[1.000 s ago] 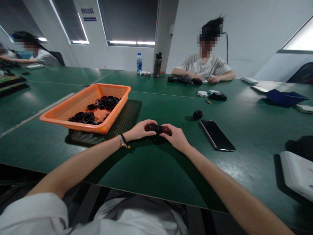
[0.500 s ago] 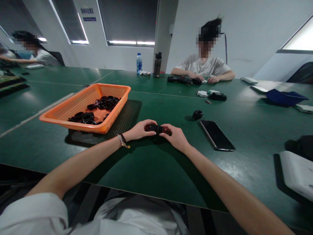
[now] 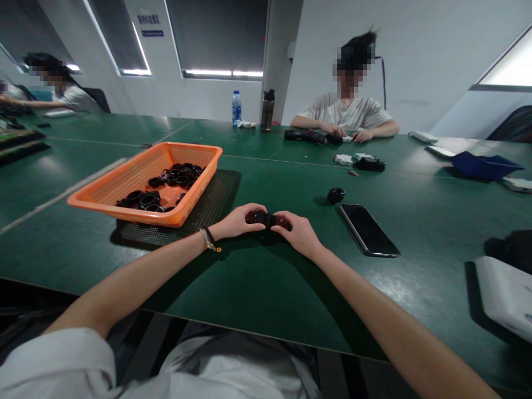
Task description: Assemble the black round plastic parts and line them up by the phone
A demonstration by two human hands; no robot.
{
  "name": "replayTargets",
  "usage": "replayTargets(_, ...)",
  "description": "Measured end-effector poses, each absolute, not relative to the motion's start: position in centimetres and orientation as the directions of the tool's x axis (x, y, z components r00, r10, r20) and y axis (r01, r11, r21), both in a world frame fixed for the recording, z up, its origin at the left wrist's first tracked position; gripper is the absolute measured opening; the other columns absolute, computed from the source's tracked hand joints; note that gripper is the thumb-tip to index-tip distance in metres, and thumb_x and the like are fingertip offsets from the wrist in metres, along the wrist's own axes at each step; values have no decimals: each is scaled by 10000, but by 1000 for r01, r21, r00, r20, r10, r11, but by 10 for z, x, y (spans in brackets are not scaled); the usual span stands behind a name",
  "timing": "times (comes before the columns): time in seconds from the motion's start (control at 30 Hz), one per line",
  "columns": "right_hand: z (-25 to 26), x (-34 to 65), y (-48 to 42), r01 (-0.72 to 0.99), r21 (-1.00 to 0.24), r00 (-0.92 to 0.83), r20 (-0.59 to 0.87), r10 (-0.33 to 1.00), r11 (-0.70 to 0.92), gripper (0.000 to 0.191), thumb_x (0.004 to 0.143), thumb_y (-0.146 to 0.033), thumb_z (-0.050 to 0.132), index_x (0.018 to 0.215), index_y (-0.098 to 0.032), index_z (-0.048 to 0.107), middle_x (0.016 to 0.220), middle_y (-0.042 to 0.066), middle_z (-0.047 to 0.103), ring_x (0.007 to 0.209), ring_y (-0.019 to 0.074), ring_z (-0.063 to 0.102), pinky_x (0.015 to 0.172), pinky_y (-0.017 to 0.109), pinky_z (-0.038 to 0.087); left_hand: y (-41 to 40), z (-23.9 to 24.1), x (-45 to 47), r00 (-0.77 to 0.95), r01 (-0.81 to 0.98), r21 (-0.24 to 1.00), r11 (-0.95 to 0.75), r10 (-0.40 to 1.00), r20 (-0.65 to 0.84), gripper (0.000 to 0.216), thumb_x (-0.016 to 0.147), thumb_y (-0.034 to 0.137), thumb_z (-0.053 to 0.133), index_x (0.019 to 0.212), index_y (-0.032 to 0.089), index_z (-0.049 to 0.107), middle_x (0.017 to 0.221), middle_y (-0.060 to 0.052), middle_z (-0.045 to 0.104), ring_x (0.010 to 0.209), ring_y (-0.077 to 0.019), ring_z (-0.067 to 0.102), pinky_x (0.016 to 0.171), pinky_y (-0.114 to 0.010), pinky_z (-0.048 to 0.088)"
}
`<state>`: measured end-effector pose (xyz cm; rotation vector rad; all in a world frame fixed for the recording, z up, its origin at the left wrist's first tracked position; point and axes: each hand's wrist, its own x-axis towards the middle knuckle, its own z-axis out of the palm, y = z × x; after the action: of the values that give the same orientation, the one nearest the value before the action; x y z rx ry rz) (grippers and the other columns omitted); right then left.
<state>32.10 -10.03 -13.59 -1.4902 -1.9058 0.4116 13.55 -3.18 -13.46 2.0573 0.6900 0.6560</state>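
My left hand (image 3: 238, 221) and my right hand (image 3: 298, 231) meet over the green table (image 3: 257, 288), both closed on a small black part (image 3: 266, 218) held between their fingertips. The part's shape is mostly hidden by the fingers. An orange basket (image 3: 124, 185) with several black rings (image 3: 174, 178) stands to the left of my hands, on a dark mesh mat (image 3: 208, 208). One black round part (image 3: 336, 194) lies alone on the table to the right, beyond my right hand.
A dark phone (image 3: 368, 230) lies right of my hands. A white object (image 3: 505, 296) sits at the right edge. A person (image 3: 347, 111) works across the table, another person (image 3: 62, 91) at far left. Two bottles (image 3: 267, 111) stand at the back.
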Motion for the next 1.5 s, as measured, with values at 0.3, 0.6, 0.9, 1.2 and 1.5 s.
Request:
replayTargets(0.3,-136,322,-103,702,-620,-144,360,922,351,260,703,-188,638,954,-163,576,770,22,645,689,151,595,669,290,469,-31,-134,136,718,224,838,-497,666,203,398,682,271,654,1041,134,549,1020,-65,583,864,-149,551,780,-265,438)
replayTargets(0.6,-136,321,-102,654,-674,-135,344,929,345,259,696,-149,619,945,-184,561,752,1,644,688,144,605,682,293,472,-33,-133,136,716,209,857,-470,671,193,402,682,270,649,1043,130,541,986,-60,587,836,-145,553,774,-273,441)
replayTargets(0.9,-137,322,-101,674,-663,-130,326,936,325,264,707,-165,625,964,-184,571,755,5,649,682,146,596,671,296,466,-31,-135,136,714,216,852,-477,672,196,408,681,261,652,1053,133,543,1014,-66,585,844,-142,554,775,-270,443)
replayTargets(1.2,-136,321,-101,687,-655,-123,320,939,313,249,709,-168,625,954,-185,583,742,1,642,665,137,587,664,283,463,-32,-134,136,712,216,849,-482,673,201,398,681,255,646,1045,133,543,1000,-64,585,827,-139,549,763,-269,442)
replayTargets(1.5,-134,320,-101,695,-651,-124,311,942,307,244,712,-170,625,953,-182,587,747,1,649,654,134,584,652,277,459,-32,-134,136,714,214,862,-460,676,184,401,682,255,649,1050,136,543,994,-62,589,822,-136,554,747,-256,449)
